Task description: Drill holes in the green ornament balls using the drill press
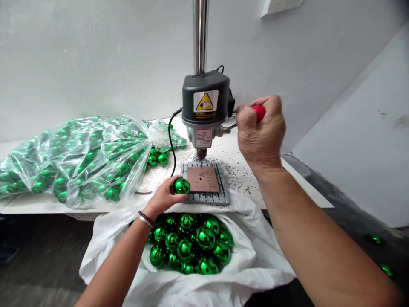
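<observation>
Between the thumb and fingers of my left hand (166, 197) is a shiny green ball (182, 186), held at the left front edge of a brown square board (209, 179) with a small hole in it. The board lies on the slotted grey base (220, 198) of a drill press (204, 100). My right hand (262, 130) is wrapped round the red-knobbed lever (258, 113) at the machine's right side. The drill head hangs above the board. Below, a white cloth sack (255, 264) lies open, with several green balls (185, 249) inside.
A clear plastic bag (79, 157) full of green balls covers the left of the white table (306, 194). Loose green balls (162, 158) lie beside its knot. A black cable hangs left of the drill. Dark shavings are scattered around the base. More balls (373, 238) are on the floor at right.
</observation>
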`<state>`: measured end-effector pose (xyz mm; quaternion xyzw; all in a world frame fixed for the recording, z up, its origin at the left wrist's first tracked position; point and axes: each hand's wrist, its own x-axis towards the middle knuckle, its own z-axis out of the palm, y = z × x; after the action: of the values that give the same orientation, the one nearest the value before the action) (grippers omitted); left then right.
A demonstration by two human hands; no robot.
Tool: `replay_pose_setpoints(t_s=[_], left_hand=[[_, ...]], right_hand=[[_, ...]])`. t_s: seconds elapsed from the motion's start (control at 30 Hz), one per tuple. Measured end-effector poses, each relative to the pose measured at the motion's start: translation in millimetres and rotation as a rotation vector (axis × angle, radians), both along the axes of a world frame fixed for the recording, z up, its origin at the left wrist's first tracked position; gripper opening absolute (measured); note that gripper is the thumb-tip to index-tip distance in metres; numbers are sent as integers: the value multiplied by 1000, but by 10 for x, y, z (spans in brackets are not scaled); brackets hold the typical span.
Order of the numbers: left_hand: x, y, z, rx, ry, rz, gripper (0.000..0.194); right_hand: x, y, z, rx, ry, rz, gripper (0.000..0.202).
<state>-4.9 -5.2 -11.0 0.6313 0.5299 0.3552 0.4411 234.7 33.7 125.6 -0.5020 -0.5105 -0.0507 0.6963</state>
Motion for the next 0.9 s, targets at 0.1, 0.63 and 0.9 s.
replay_pose_setpoints(t_s=[0.1, 0.63, 0.9], left_hand=[[97, 55, 47, 59, 65, 15, 60], [714, 474, 127, -218, 2, 60, 45], [746, 485, 71, -160, 11, 103, 44]], right_hand=[[3, 13, -13, 27, -17, -4, 24], [80, 25, -35, 47, -141, 54, 33], [113, 77, -81, 114, -153, 101, 39]])
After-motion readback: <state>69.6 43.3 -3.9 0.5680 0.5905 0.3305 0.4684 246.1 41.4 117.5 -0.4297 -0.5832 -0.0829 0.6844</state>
